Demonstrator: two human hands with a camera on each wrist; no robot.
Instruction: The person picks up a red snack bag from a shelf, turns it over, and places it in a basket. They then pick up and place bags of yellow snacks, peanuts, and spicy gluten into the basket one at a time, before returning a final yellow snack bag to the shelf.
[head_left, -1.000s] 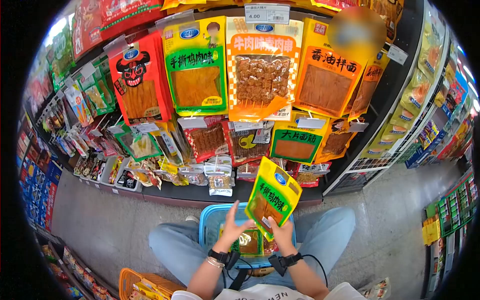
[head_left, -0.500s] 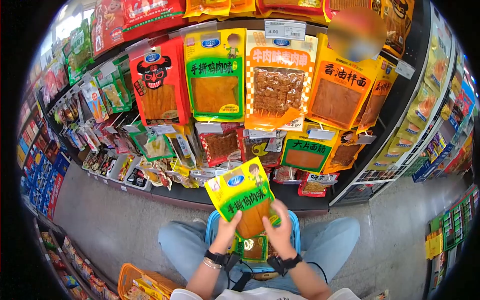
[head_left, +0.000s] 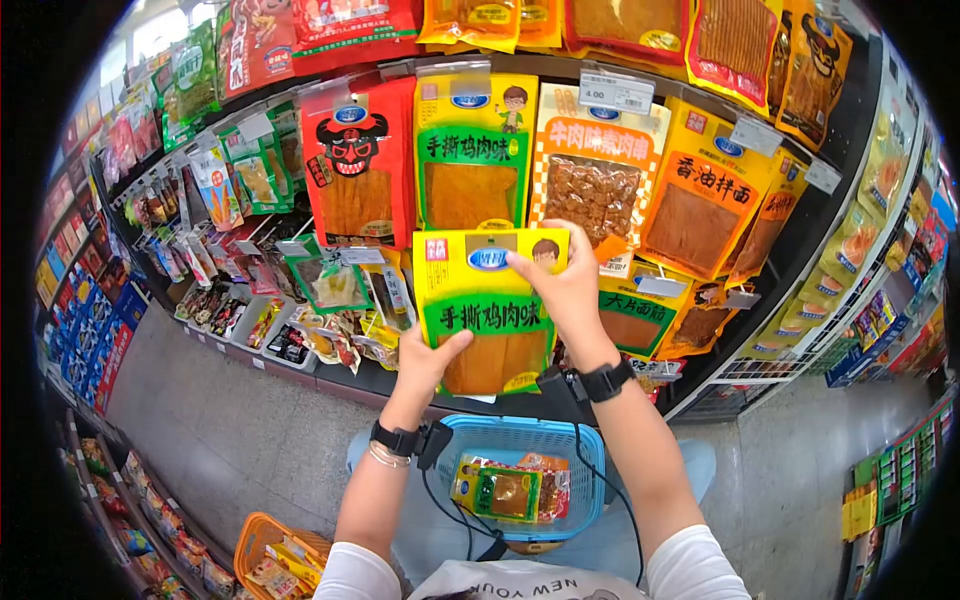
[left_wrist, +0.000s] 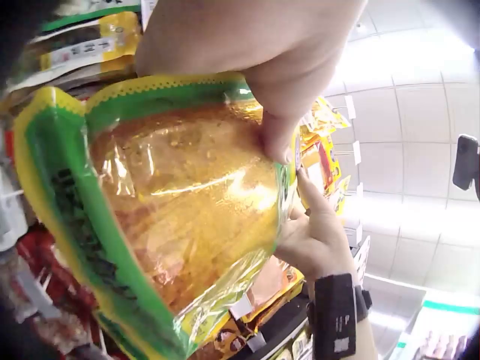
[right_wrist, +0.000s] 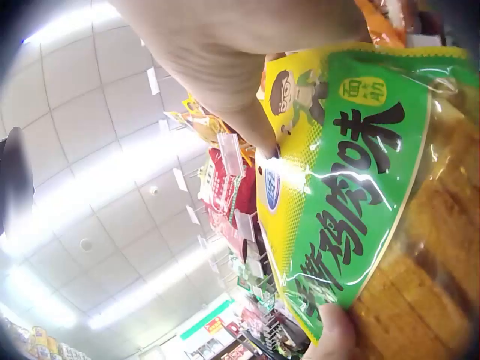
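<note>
Both hands hold up a yellow and green snack packet (head_left: 490, 310) in front of the shelf. The left hand (head_left: 424, 358) grips its lower left edge, thumb on the front. At the top right corner the right hand (head_left: 568, 290) pinches it, thumb near the blue logo. The left wrist view shows the packet's clear window (left_wrist: 187, 202) close up; in the right wrist view its printed front (right_wrist: 352, 172) fills the right side. Behind it hangs a matching packet (head_left: 473, 160), between a red packet (head_left: 358, 165) and a white-orange checked one (head_left: 598, 170).
A blue basket (head_left: 590, 440) with several packets stands between the person's legs. An orange basket (head_left: 262, 530) sits on the floor at the lower left. Price tags (head_left: 616, 90) stick out from the rack's hooks. More shelves (head_left: 890, 480) line the right side.
The packet has risen from above the blue basket to the hanging rows and turned upright. The right hand has moved from its side to its top corner, and the left hand has taken hold of it.
</note>
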